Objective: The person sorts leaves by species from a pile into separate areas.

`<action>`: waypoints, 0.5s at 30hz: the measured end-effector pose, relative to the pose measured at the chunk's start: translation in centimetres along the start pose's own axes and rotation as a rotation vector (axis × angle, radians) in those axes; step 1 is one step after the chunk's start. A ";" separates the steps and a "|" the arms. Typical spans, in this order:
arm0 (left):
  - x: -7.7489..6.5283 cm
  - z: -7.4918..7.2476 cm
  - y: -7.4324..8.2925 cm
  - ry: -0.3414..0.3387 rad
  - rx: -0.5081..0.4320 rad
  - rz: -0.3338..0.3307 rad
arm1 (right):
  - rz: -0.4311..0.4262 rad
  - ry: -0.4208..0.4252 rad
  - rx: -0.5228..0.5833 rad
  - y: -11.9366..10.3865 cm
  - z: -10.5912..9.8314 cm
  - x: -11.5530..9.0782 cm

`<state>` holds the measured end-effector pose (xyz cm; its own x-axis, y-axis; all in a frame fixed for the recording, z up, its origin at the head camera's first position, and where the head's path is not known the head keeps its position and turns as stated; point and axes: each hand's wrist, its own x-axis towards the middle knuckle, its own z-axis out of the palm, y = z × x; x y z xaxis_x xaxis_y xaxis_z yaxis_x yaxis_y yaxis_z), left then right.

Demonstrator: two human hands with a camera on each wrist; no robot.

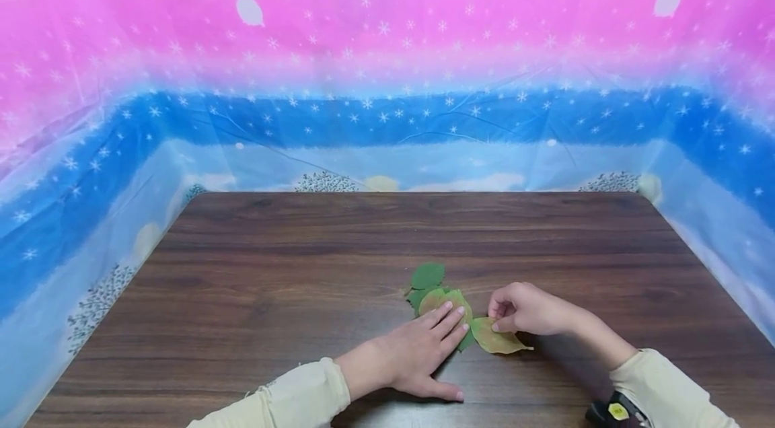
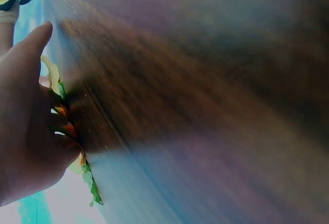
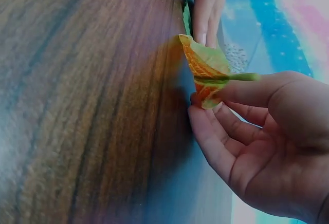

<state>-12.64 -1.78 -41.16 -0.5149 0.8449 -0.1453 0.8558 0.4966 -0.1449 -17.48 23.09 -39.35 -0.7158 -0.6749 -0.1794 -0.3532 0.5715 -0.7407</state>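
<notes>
In the head view my left hand (image 1: pixel 418 350) lies with straight fingers over a yellowish-green leaf (image 1: pixel 431 300) in a small cluster. Dark green leaves show around it, one green leaf (image 1: pixel 428 276) at the far end. My right hand (image 1: pixel 535 310) pinches a separate yellow-green leaf (image 1: pixel 501 337) between thumb and fingers, its stem pointing right. That leaf's tip comes right up to the cluster beside my left fingertips. In the right wrist view the pinched leaf (image 3: pixel 208 70) is curled and tilted up from the table. My left palm hides part of the cluster.
A dark wood-grain table (image 1: pixel 272 260) spreads under both hands. Pink and blue patterned cloth (image 1: pixel 387 78) stands around its back and sides. A dark device with a yellow label (image 1: pixel 617 410) is strapped at the right wrist, by the cream sleeve (image 1: pixel 669 381).
</notes>
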 end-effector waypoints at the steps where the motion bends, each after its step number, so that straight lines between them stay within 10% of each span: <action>1: 0.0 0.0 0.0 0.001 0.000 0.000 | 0.000 0.004 0.009 0.0 0.0 0.0; 15: 0.0 0.3 0.0 0.030 0.038 0.009 | -0.001 0.189 0.035 0.2 -1.0 1.1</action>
<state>-12.68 -1.78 -41.41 -0.5052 0.8550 -0.1176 0.8574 0.4816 -0.1814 -18.93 22.89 -39.04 -0.8169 -0.5740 -0.0565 -0.3350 0.5518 -0.7638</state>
